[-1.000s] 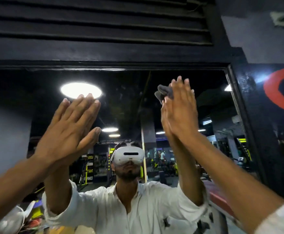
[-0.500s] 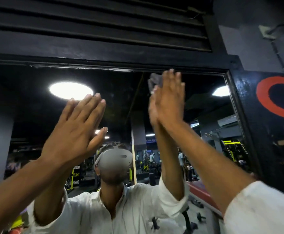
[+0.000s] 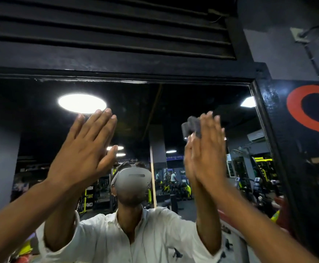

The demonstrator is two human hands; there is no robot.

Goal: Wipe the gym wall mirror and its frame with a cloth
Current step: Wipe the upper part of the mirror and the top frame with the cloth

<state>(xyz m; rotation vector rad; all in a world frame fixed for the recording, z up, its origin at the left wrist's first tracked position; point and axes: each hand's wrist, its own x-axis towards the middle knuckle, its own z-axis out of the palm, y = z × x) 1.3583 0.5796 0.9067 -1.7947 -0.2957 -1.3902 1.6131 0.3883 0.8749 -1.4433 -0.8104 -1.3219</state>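
While the left hand (image 3: 84, 149) is lying flat on the mirror (image 3: 173, 103), fingers straight, the right hand (image 3: 207, 152) is pressing a grey cloth (image 3: 191, 126) under its straight fingers.

black slatted panel (image 3: 98, 25) overhead, red ring (image 3: 294, 109) on glossy black wall (image 3: 297, 168) at right

The single view comes from a wide-angle camera worn on the person's head. It faces the mirror (image 3: 41, 126) almost squarely and tilts upward, so the frame (image 3: 117, 74) and the slatted wall (image 3: 98, 25) fill the top. It stands near (the left hand (image 3: 84, 149) and right hand (image 3: 208, 149) both reach the glass). The headset (image 3: 134, 179) shows reflected, low and central.
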